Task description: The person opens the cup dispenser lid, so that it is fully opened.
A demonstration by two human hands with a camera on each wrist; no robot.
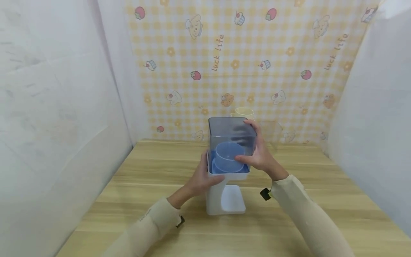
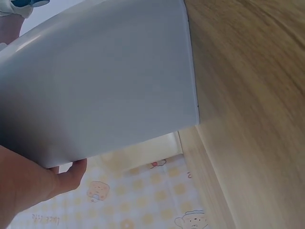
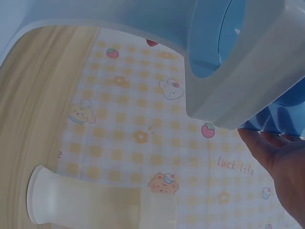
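Observation:
A white C-shaped stand [image 1: 214, 200] stands upright on the wooden table, with a flat foot and a rimmed upper part. On top sits a see-through smoky box [image 1: 224, 126], with a round blue cup-like insert [image 1: 226, 164] showing through its wall. My left hand [image 1: 203, 178] grips the upper stand at its left side, thumb across the front. In the left wrist view the white side panel [image 2: 109, 81] hides most of the grip. My right hand [image 1: 261, 153] holds the box from the right, thumb on the front wall, fingers around the far right edge.
A pale yellow cup [image 1: 244, 112] with a handle rises behind the box; a pale cylinder [image 3: 100, 200] with a white rim shows in the right wrist view. Beyond the table's back edge hangs a checked cloth [image 1: 179, 82]. White sheets [image 1: 57, 125] border both sides.

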